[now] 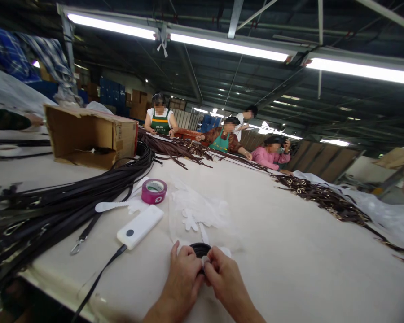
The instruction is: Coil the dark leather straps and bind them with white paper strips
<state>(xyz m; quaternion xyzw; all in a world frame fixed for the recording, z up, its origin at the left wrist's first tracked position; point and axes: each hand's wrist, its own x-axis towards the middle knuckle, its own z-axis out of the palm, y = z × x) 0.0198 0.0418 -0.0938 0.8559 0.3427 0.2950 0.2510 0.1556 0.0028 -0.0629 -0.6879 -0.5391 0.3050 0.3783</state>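
Black coil: the dark rolled strap [201, 248] sits at the lower centre of the frame, between the two hands and partly hidden by them.
Left hand: [183, 276] closed on the left side of the coil, one finger sticking up.
Right hand: [225, 274] thumb and forefinger pinched together on a small white tab [205, 260] against the coil's right side.
Just above the hands: thin clear plastic [210, 204] with white paper cutouts [189, 220] on the table [289, 255].
Left of centre: a purple tape roll [154, 191], and below it a white power bank [140, 227] with a black cable [99, 280].
Left side: a heap of dark straps [121, 181] with metal clips, near an open cardboard box [125, 137].
Right side: brown straps [318, 195] with shiny metal fittings.
Upper middle: co-workers [160, 121] at the table's far side.
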